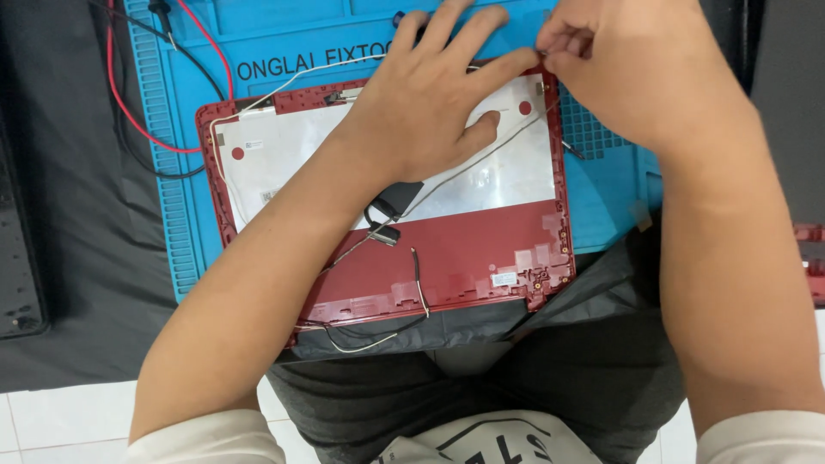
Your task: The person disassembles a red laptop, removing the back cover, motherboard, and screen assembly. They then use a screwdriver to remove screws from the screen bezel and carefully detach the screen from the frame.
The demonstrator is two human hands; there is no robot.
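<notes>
Red laptop lid [447, 258], on the blue mat [284, 34] at the desk's near edge: my left hand [430, 103] presses it flat, grip wide, while my right hand [619, 69] pinches the thin cable [481, 163] at its far-right corner—ease gently, avoid kinks.

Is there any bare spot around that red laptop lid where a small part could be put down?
Yes: the blue mat is bare right of the red lid, and its ribbed strip lies bare on the left. The lid's far edge is crowded: left hand, right hand, thin cables. Red and black leads cross the far-left corner.
</notes>
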